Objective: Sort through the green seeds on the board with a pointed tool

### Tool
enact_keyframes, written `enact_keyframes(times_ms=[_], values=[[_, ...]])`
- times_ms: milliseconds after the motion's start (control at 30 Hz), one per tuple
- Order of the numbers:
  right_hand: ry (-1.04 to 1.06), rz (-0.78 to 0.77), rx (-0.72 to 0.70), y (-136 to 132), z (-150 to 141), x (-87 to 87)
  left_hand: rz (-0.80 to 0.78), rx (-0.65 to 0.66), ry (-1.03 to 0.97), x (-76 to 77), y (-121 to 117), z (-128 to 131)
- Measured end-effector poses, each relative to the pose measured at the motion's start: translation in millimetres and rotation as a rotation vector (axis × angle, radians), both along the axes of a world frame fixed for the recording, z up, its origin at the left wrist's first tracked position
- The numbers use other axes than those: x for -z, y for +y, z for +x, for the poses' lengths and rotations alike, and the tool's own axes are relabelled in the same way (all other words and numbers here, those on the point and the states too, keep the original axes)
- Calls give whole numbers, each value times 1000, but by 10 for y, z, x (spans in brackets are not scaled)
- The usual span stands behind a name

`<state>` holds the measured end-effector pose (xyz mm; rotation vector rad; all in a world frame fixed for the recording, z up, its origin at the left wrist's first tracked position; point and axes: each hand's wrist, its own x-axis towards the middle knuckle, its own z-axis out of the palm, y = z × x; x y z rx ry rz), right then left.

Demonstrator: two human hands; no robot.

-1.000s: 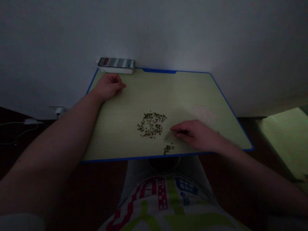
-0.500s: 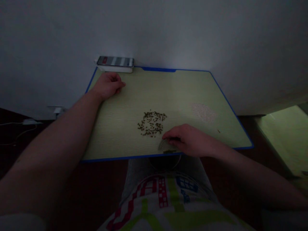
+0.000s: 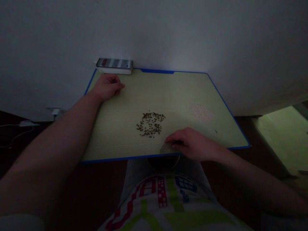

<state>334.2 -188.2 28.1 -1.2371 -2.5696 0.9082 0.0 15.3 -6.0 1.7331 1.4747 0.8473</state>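
Beans, small and olive-green, lie in a loose, single-layer scatter on a pale green laminate board with a blue edge. They look hard, light and rounded, so they would likely roll at a nudge; single beans would be fiddly to pinch, and sweeping or scooping would suit them better. The right hand sits just below the scatter, near the board's near edge, its fingers narrowly curled onto a clear curved plastic piece. That piece looks thin, light and perhaps brittle, best taken by its rim, though its full shape is hard to tell in the dim light. Just past the edge, a dark round bowl with a pale rim sits above the lap; its contents are too dark to see. The left hand rests loosely curled near the far edge, holding nothing visible, near a phone lying on a white box.
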Motion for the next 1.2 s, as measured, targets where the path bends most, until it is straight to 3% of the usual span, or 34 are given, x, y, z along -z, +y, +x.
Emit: enact_keyframes(times_ms=[167, 300, 400, 500, 667, 900, 1200], values=[[45, 155, 2, -269, 23, -20, -1, -39, -28, 20, 25, 29], [223, 451, 80, -528, 68, -52, 6, -34, -84, 110, 109, 2], [222, 693, 108, -614, 73, 5, 27, -17, -102, 154, 145, -31], [179, 832, 66, -626, 22, 134, 48, 6, -113, 153, 140, -40], [123, 863, -11, -632, -163, 309, 34, 6, -113, 151, 138, -37], [150, 844, -29, -700, -391, 417, 41, 32, -95, 182, 166, -73], [132, 794, -12, -695, -293, 646, 37, 26, -145, 127, 122, -36]])
